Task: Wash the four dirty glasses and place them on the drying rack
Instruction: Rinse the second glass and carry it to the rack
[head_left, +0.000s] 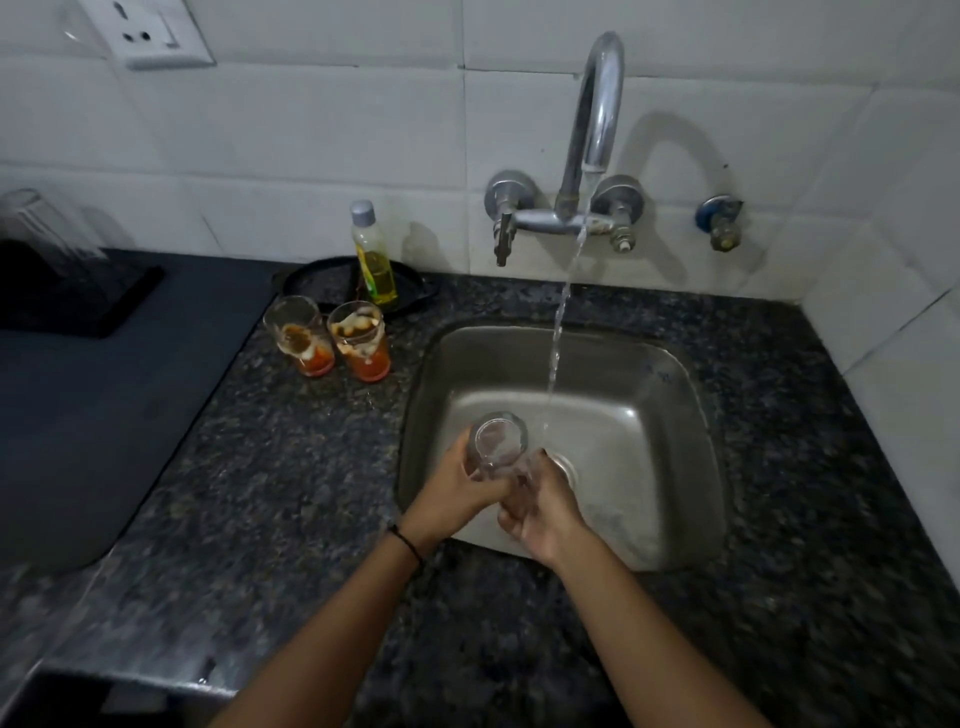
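Over the steel sink (675, 395) I hold a clear glass (497, 441), its mouth tilted up and away from me. My left hand (457, 493) grips its left side. My right hand (540, 512) curls round its lower part from the right. Water runs from the tap (597, 119) and falls just to the right of the glass. Two dirty glasses (301, 335) (361, 340) with orange and white residue stand on the counter left of the sink. A clean glass (36, 228) stands upside down on a dark rack (104, 306) at the far left.
A bottle of yellow dish liquid (374, 260) stands on a black round tray (322, 283) behind the dirty glasses. Speckled granite counter (291, 493) surrounds the sink. A dark mat (78, 426) lies at the left. White tiled wall rises behind.
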